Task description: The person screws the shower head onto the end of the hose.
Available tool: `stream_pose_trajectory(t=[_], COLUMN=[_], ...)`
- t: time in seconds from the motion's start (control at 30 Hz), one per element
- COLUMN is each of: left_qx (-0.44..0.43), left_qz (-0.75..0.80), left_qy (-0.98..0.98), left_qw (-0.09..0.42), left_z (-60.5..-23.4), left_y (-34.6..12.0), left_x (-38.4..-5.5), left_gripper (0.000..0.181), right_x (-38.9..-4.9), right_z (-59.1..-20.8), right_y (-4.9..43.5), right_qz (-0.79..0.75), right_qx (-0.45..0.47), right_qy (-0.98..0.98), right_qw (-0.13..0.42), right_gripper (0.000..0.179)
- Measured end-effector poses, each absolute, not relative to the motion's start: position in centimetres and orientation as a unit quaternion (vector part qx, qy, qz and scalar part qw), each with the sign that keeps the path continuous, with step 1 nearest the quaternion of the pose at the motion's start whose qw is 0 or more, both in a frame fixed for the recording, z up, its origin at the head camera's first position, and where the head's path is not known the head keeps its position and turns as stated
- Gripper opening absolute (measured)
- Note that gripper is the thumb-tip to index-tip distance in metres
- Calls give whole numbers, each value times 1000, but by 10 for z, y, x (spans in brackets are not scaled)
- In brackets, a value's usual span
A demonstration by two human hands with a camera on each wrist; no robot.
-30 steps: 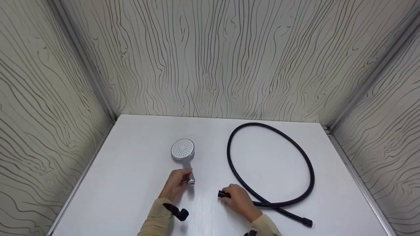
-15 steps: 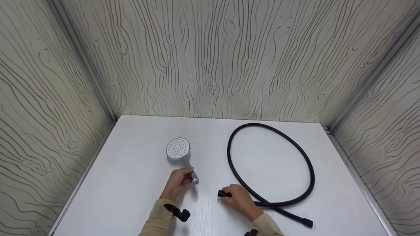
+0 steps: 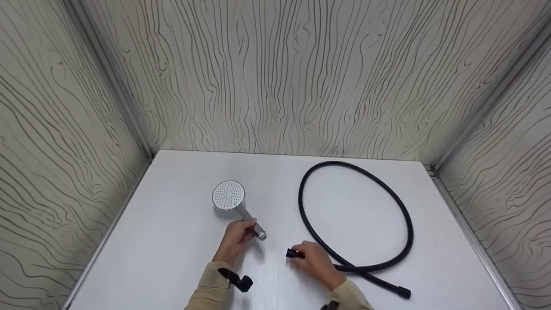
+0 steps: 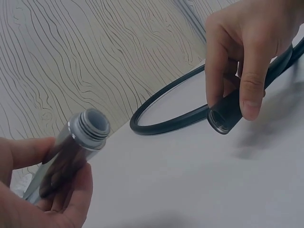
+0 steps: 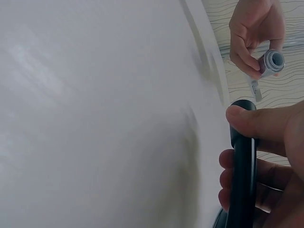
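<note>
A silver shower head (image 3: 228,195) with a round, perforated face is tilted up to the left in the head view. My left hand (image 3: 235,239) grips its handle near the lower end. The handle's threaded end (image 4: 95,124) shows bare in the left wrist view. My right hand (image 3: 315,263) pinches one end of a black shower hose (image 3: 409,228) between thumb and fingers. That end's connector (image 4: 223,116) has an open mouth with threads inside, facing the handle. A gap separates the connector from the handle's thread.
The hose lies in a big loop on the white table (image 3: 181,258), crossing itself near the front. Its other connector (image 3: 403,292) rests at the front right. Wood-patterned panels (image 3: 275,77) stand behind and at both sides.
My left hand has turned the shower head, so its face has swung left and its threaded end right, closer to the hose connector. The right hand has stayed almost still.
</note>
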State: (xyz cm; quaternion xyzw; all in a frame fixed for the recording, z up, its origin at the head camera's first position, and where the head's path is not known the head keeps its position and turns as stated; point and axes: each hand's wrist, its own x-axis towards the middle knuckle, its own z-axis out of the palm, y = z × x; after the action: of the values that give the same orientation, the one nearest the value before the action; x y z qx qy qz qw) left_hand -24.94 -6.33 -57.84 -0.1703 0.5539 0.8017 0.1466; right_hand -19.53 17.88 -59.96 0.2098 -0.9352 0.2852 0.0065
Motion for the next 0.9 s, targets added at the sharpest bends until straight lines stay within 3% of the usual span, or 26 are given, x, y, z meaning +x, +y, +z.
stream_pose_trajectory(t=[0.27, 0.53, 0.9], left_qx=[-181, -186, -178], left_qz=[806, 787, 784], left_qy=[550, 575, 586], left_qw=[122, 121, 105], left_z=[-575, -575, -574], left_y=[-60, -58, -50], left_x=[-248, -249, -245], left_gripper=[28, 33, 40], right_x=[-196, -195, -196], right_z=[-598, -597, -597], right_y=[179, 180, 178], right_qz=[283, 276, 295], right_qx=[201, 193, 182], right_qy=[-938, -941, -936], right_qw=[0, 43, 61], right_gripper=[11, 16, 18])
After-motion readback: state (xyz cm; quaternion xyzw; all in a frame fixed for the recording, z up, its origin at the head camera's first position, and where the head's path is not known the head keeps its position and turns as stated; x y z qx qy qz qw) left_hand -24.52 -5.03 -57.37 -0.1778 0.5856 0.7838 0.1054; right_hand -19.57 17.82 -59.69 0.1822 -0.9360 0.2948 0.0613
